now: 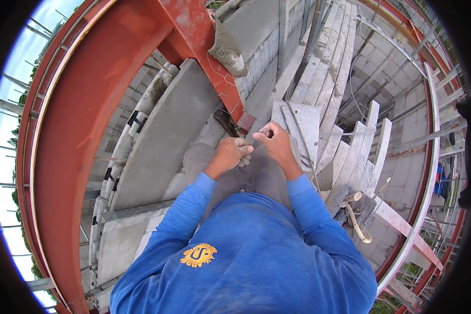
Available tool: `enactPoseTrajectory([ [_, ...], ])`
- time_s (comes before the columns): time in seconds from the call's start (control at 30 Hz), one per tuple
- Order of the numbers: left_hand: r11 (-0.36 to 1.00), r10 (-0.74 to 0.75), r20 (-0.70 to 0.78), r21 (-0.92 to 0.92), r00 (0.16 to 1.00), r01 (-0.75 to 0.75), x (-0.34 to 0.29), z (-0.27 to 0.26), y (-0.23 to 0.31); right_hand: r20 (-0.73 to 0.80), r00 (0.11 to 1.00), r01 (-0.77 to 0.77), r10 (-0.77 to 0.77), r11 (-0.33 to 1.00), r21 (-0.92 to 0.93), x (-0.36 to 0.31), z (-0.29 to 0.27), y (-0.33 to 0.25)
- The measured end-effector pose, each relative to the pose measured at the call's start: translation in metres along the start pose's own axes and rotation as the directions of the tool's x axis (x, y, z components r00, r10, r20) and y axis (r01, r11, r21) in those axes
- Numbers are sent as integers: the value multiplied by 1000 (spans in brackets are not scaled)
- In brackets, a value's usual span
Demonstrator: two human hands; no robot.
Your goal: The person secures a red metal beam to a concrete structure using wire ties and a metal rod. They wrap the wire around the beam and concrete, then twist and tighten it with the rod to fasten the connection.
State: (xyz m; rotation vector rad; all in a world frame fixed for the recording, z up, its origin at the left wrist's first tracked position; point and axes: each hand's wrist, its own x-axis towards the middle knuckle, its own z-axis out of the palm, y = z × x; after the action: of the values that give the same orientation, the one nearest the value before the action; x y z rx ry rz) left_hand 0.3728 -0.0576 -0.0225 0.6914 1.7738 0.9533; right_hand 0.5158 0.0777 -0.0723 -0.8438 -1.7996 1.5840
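Both hands are close together over my lap, in front of my grey trousers [235, 182]. My left hand [229, 157] is closed, thumb against curled fingers. A little higher and to the right, my right hand [277, 145] pinches thumb and forefinger together. Whatever lies in the fingers, perhaps something thin, is too small to make out. Just beyond the hands, the red steel beam's lower end [244, 121] comes down, with a dark metal piece [225, 123] beside it. Right of my right hand, a grey board [306, 123] carries thin steel rods [297, 131].
A large red steel beam [97, 104] curves along the left. Long pale planks [324, 57] run away from me, and shorter ones [371, 146] stand at the right. A cement-smeared sack [227, 49] hangs on the beam. A wooden-handled tool [357, 222] lies low right. Block walls [397, 63] lie below.
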Motion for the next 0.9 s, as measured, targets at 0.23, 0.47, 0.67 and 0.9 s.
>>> enactPoseTrajectory([
  [0.23, 996, -79, 16, -45, 997, 80, -18, -8, 4, -115, 981, 162, -159, 987, 19, -4, -1, 3],
  [0.47, 816, -240, 70, -525, 968, 240, 8, 44, 10, -177, 799, 438, -575, 758, -483, 5, 6, 55],
  [0.67, 911, -209, -293, -405, 933, 76, 19, -6, -40, -5, 999, -48, 50, 917, -395, 30, -76, 100],
  [0.9, 909, -265, -442, -410, 857, 70, -10, -45, -81, -213, 934, -325, 286, 436, -839, 26, -129, 248],
])
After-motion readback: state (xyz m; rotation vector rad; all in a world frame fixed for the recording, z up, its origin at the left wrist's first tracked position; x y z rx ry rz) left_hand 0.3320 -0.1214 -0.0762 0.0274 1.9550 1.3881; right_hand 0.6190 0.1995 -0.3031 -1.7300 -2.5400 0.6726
